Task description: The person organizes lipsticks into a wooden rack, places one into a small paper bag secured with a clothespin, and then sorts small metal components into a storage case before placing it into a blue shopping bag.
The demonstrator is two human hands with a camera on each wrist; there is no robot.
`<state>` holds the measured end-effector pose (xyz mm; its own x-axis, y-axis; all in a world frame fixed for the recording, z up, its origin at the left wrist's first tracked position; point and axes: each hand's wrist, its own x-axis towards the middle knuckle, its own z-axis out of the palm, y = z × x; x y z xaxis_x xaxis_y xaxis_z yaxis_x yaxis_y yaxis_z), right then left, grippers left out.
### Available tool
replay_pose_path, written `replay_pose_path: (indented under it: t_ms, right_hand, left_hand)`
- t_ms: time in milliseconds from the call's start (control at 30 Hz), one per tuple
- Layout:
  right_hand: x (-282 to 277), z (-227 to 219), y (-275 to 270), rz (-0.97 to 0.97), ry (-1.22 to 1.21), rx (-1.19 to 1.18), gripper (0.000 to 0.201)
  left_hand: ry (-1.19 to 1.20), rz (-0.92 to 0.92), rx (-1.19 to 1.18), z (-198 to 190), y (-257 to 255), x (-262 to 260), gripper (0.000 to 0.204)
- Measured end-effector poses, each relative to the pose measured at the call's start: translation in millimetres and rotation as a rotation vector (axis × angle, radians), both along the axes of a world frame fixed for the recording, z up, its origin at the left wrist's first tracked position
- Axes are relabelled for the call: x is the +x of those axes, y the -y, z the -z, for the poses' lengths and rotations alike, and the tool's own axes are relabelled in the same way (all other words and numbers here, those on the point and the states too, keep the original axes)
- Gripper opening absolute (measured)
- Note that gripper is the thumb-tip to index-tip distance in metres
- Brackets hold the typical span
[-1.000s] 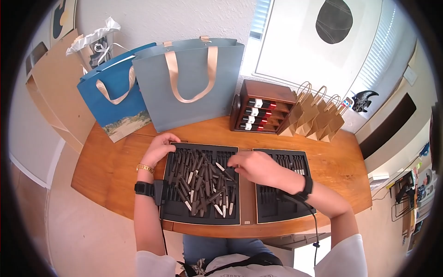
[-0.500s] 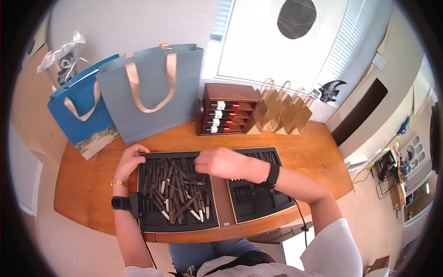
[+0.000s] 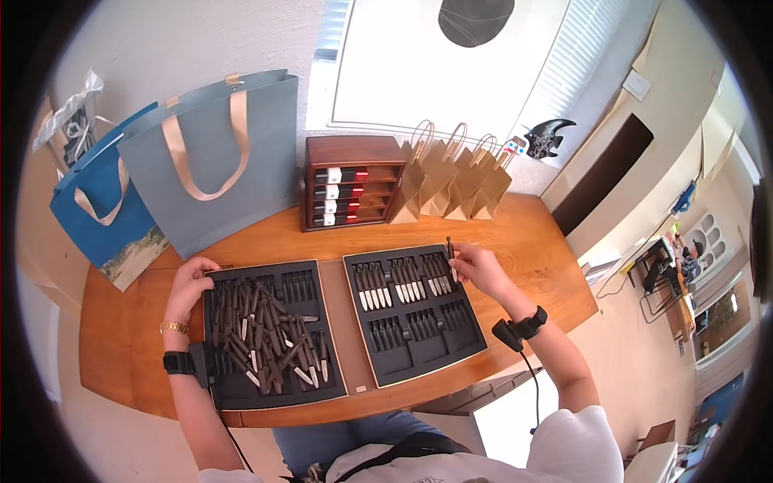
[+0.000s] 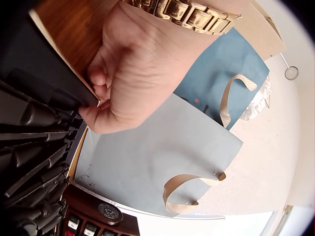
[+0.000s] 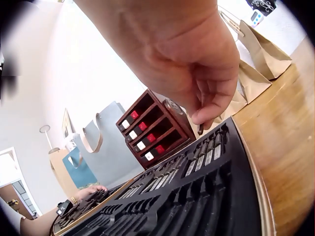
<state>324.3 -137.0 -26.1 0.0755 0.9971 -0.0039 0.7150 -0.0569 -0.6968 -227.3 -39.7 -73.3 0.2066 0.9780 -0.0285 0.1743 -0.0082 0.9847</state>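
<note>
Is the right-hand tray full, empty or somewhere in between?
In between: the right-hand tray holds pale-tipped pieces in its far row, while its near slots show none.

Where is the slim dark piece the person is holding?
In the head view, the slim dark piece is pinched in the right hand, at the far right corner of the rightmost black slotted tray, below the small brown paper bags.
</note>
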Motion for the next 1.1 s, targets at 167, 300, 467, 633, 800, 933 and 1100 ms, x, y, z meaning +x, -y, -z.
replay_pose_path:
  t_ms: [167,300,467,633,800,933,1100]
  right_hand:
    - [0.4,6.7,2.8,0.049,0.02,-0.067,0.038]
    - [-2.0,11.0,3.1,0.008,0.039,-0.058,0.042]
    - [0.1,17.3,6.1,-0.032,0.102,0.03,0.044]
    - [-3.7,11.5,6.0,-0.04,0.171,0.039,0.044]
    - [-2.3,13.9,5.0,-0.08,0.397,0.14,0.041]
    - [4.7,20.3,3.8,-0.111,0.398,0.177,0.039]
    - [5.9,20.6,4.8,-0.12,0.336,0.179,0.04]
  left_hand:
    - [-0.072,-0.024,-0.03,-0.8,-0.3,-1.2,0.028]
    - [-0.043,-0.019,-0.026,0.5,0.1,-1.3,0.03]
    - [-0.018,-0.017,-0.026,2.1,-0.9,-1.3,0.031]
    - [-0.018,-0.017,-0.041,-1.1,0.5,-0.6,0.031]
    - [-0.011,-0.011,-0.037,2.8,-1.6,-3.1,0.031]
    - [-0.007,-0.004,-0.03,1.8,-0.9,-1.4,0.031]
    - [-0.069,-0.039,-0.042,-0.5,0.4,0.1,0.031]
